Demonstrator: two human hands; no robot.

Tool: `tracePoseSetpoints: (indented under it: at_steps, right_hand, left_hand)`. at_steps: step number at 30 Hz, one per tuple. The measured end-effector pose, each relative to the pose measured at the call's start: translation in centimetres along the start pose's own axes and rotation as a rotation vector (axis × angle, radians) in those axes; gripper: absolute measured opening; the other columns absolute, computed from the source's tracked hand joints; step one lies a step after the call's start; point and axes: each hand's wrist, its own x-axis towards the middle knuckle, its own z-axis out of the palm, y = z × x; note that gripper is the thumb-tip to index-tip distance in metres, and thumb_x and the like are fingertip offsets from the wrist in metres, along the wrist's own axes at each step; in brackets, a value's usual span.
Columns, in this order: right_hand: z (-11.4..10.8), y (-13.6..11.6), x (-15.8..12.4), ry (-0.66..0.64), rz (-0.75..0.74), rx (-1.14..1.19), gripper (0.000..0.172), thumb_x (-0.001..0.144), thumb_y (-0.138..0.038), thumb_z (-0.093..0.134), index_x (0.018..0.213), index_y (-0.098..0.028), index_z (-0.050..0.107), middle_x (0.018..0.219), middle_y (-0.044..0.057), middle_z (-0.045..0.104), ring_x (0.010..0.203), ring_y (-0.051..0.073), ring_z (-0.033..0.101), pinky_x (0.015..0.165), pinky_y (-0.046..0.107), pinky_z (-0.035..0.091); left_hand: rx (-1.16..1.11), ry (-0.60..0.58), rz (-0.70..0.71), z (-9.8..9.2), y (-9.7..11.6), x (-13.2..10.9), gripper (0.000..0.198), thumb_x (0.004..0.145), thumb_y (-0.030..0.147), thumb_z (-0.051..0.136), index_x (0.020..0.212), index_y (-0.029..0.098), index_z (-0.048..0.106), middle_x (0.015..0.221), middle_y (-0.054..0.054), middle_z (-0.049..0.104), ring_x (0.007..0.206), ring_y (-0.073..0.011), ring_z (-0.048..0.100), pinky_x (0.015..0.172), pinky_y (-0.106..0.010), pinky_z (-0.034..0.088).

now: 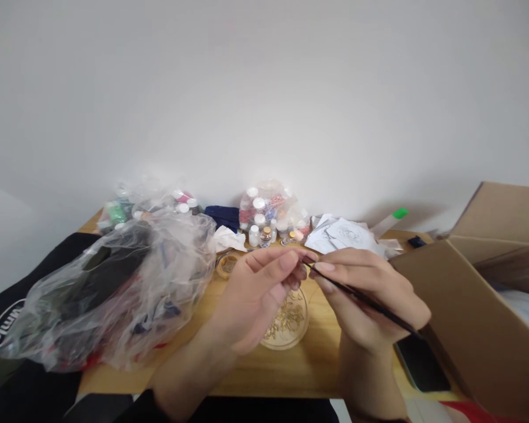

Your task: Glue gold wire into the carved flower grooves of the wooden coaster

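Note:
My right hand [370,294] holds slim black tweezers [365,299] like a pen, tip pointing left. The tips meet the fingertips of my left hand [258,296], whose thumb and forefinger are pinched together. Whatever sits between those fingers is too small to make out. Below both hands, on the wooden table [291,373], lies a round pale disc [286,338] bearing a gold wire pattern, partly covered by my left hand. A roll of golden wire or tape [226,266] rests just beyond my left wrist.
A large clear plastic bag [127,282] fills the left side. At the back stand a bag of small bottles [268,205], little jars [265,236], crumpled tissue [229,239] and printed papers [346,235]. An open cardboard box [462,311] and a phone [423,364] are at the right.

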Motion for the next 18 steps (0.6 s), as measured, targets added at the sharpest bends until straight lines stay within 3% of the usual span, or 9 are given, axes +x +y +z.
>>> tracePoseSetpoints:
  at_steps: [6,10,12,15,18]
  right_hand:
    - [-0.7,0.1,0.1,-0.203,0.002,-0.047,0.041,0.069,0.005,0.066,0.106,-0.012,0.066,0.095,0.008,0.07,0.084,0.016,0.067,0.067,0.029,0.058]
    - [-0.8,0.6,0.4,-0.228,0.008,-0.025,0.038,0.072,0.002,0.065,0.106,-0.015,0.067,0.095,0.007,0.07,0.088,0.017,0.066,0.072,0.03,0.057]
    - [-1.0,1.0,0.5,-0.171,0.052,-0.009,0.034,0.074,-0.001,0.066,0.102,-0.019,0.068,0.09,0.003,0.071,0.085,0.015,0.066,0.073,0.03,0.056]
    - [-1.5,2.3,-0.3,-0.111,0.197,0.0,0.024,0.077,-0.007,0.065,0.094,-0.023,0.069,0.084,0.0,0.071,0.076,0.012,0.064,0.066,0.026,0.053]
    - [-2.3,4.3,-2.8,-0.177,0.398,-0.011,0.015,0.079,-0.015,0.064,0.091,-0.022,0.069,0.083,0.0,0.07,0.072,0.011,0.062,0.059,0.024,0.05]
  left_hand:
    - [-0.013,0.089,-0.033,-0.2,0.1,0.9,0.011,0.079,0.016,0.064,0.071,0.018,0.07,0.067,0.004,0.064,0.065,-0.0084,0.055,0.067,-0.022,0.044]
    - [-0.007,0.118,-0.043,-1.3,1.0,2.5,0.009,0.079,0.017,0.066,0.07,0.016,0.066,0.069,0.003,0.064,0.062,-0.007,0.057,0.061,-0.019,0.047]
    - [-0.058,0.161,0.054,-2.1,1.7,2.7,0.01,0.081,0.016,0.065,0.07,0.017,0.063,0.07,0.006,0.062,0.056,-0.0027,0.053,0.053,-0.015,0.044]
    - [-0.048,0.192,0.1,-4.1,2.2,1.2,0.012,0.075,0.019,0.073,0.072,0.017,0.061,0.071,0.007,0.06,0.057,-0.0027,0.053,0.049,-0.012,0.043]
    - [0.019,0.206,0.061,-7.5,1.7,-3.3,0.025,0.065,0.024,0.081,0.069,0.017,0.057,0.065,0.007,0.053,0.054,-0.0038,0.049,0.046,-0.013,0.041]
